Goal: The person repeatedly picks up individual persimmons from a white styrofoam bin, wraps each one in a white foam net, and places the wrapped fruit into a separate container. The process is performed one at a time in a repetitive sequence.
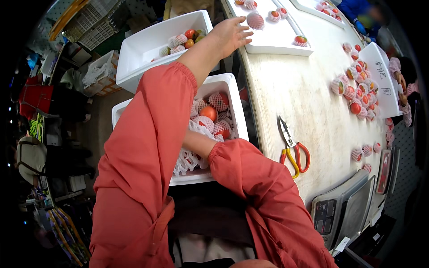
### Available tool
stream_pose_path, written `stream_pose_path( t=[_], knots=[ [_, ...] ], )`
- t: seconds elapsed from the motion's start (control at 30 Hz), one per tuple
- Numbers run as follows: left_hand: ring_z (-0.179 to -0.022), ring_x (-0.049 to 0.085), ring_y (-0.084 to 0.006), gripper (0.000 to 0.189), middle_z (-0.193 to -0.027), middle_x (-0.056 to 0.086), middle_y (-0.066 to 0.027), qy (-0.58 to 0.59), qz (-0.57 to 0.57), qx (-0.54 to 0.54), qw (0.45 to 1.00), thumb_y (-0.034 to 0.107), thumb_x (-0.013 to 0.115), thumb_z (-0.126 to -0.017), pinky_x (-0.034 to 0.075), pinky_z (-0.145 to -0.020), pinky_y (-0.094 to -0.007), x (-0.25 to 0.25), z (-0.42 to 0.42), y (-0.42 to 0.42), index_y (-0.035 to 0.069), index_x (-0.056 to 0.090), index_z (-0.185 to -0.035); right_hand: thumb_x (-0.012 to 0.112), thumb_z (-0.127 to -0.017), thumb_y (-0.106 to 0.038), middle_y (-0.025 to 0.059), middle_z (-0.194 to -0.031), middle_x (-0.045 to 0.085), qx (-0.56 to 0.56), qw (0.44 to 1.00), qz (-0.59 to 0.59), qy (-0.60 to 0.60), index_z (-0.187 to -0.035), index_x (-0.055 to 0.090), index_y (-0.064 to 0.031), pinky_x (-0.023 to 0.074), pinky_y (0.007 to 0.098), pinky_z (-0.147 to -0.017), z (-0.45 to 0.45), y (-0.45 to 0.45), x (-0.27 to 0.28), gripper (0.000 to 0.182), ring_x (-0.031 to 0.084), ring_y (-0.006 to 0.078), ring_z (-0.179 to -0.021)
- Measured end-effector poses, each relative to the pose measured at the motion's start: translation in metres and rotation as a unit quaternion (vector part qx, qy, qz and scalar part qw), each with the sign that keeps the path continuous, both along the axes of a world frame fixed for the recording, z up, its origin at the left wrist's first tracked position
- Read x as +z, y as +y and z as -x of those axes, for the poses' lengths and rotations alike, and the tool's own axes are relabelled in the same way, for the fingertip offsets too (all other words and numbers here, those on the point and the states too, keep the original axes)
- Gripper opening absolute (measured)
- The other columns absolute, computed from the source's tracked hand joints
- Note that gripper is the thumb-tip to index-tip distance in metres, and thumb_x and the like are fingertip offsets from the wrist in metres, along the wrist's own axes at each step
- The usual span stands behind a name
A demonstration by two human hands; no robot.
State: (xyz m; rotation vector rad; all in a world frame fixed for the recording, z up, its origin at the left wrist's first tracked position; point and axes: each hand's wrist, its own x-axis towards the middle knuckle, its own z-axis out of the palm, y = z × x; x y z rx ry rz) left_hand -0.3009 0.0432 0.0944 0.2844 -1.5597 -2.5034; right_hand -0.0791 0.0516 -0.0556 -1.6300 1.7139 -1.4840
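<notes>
My left hand (234, 36) reaches over a white foam box (134, 57) towards a foam tray (278, 47) on the table. Its fingers are spread, with nothing between them. The netted tomato (255, 20) in the tray lies just beyond the fingertips. My right forearm crosses beneath the left sleeve, over a nearer foam box (239, 124); the right hand itself is hidden. In this nearer box are a bare red tomato (208, 113), several tomatoes in foam nets (221, 129) and loose white foam netting (187, 162).
On the pale table (268, 87) lies a plier-like tool (291, 144) with red and yellow handles. A digital scale (330, 207) stands near its lower edge. Netted tomatoes (360, 87) are heaped beside a tipped foam box (382, 80), where another person's hands (401, 87) are busy.
</notes>
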Motion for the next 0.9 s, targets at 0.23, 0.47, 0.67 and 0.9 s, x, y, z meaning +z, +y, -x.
stream_pose_path(
  t=[0.23,0.47,0.67,0.9],
  knots=[
    [-0.101,0.065,-0.0228,0.039,-0.115,0.064,-0.0126,-0.035,0.234,-0.002,0.972,0.027,0.054,-0.099,0.052,-0.087,-0.0326,0.010,-0.074,-0.035,0.003,0.051,-0.129,0.056,-0.088,-0.035,0.0195,-0.104,0.070,0.017,0.991,-0.133,0.005,-0.104,0.069,-0.0047,0.0513,0.0472,-0.085,0.002,-0.006,-0.001,0.036,0.066,0.0393,-0.096],
    [-0.093,0.065,-0.0121,0.028,-0.105,0.068,-0.0051,-0.113,0.408,0.003,0.906,0.026,0.053,-0.100,0.050,-0.083,-0.0272,-0.004,-0.254,-0.105,0.006,0.062,-0.118,0.054,-0.090,-0.037,0.0194,-0.096,0.068,0.152,0.930,-0.232,0.241,-0.102,0.067,-0.0059,0.0489,0.0481,-0.084,0.000,0.015,0.014,0.036,0.065,0.0385,-0.094],
    [-0.090,0.064,-0.0101,0.029,-0.100,0.067,-0.0038,-0.290,0.371,0.061,0.880,0.022,0.051,-0.098,0.048,-0.081,-0.0248,-0.048,-0.377,-0.147,0.004,0.062,-0.117,0.051,-0.088,-0.034,0.0171,-0.093,0.070,0.218,0.885,-0.280,0.302,-0.092,0.072,-0.0067,0.0507,0.0466,-0.081,0.000,0.019,0.037,0.035,0.067,0.0355,-0.089],
    [-0.082,0.065,-0.0138,0.029,-0.095,0.069,-0.0058,-0.307,0.370,0.083,0.873,0.023,0.057,-0.093,0.051,-0.076,-0.0290,-0.079,-0.413,-0.153,0.002,0.065,-0.112,0.051,-0.086,-0.029,0.0161,-0.089,0.069,0.227,0.889,-0.275,0.289,-0.086,0.072,-0.0041,0.0510,0.0452,-0.078,0.007,0.021,0.049,0.032,0.066,0.0351,-0.086]
  ],
)
